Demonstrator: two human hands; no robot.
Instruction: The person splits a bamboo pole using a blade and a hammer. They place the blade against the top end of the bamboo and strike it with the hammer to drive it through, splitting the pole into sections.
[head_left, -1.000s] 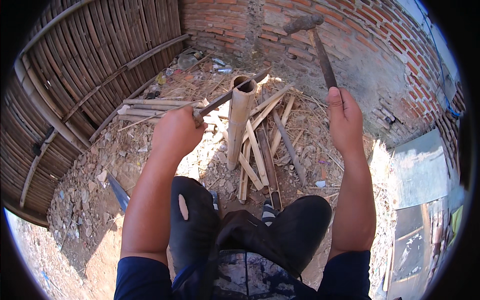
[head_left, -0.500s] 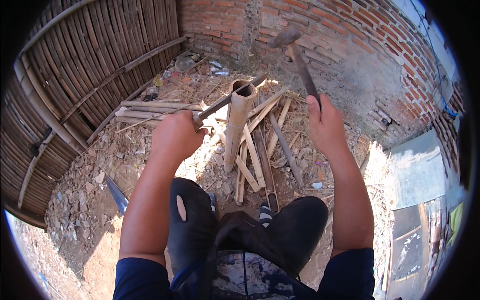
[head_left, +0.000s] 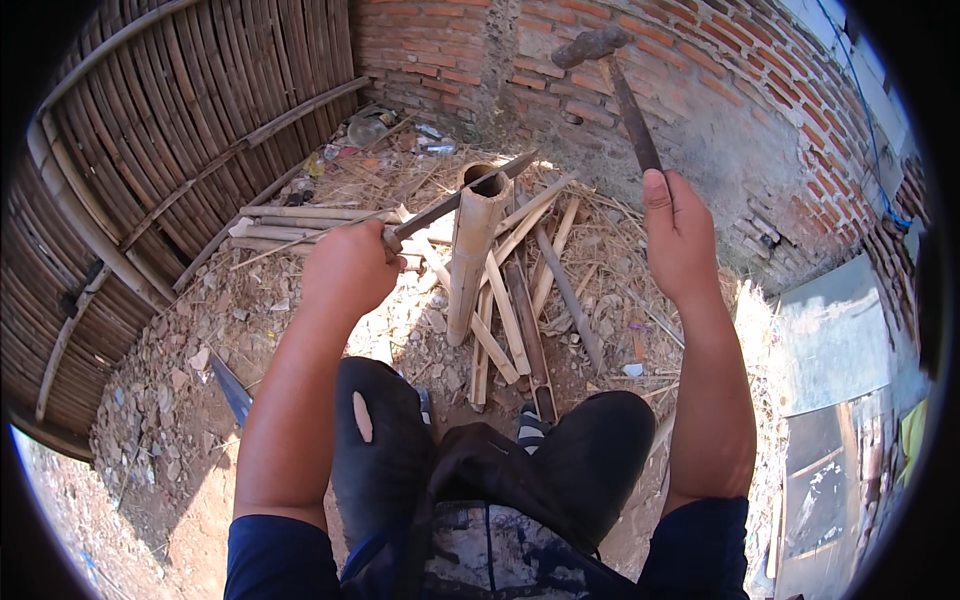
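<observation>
A thick bamboo tube [head_left: 472, 250] stands upright on the ground before my knees, its hollow top facing up. My left hand [head_left: 352, 265] is wrapped round the handle of a machete [head_left: 440, 211]. The blade lies slantwise across the tube's top rim, its tip sticking out past the far right side. Raised to the right of the tube, my right hand [head_left: 680, 230] grips a hammer [head_left: 632, 115] by its dark handle. The hammer's head is up and away from the blade, against the brick wall behind.
Split bamboo strips [head_left: 507, 310] lie right of the tube, and bamboo poles [head_left: 300, 222] to its left. A saw-like metal blade [head_left: 231, 390] rests by my left forearm. A slatted bamboo wall [head_left: 200, 120] and a brick wall [head_left: 640, 90] close off the back. Grey sheets [head_left: 838, 335] stand at right.
My right hand has lifted the hammer higher and moved it to the right. The left hand, the machete and the bamboo tube have stayed almost where they were.
</observation>
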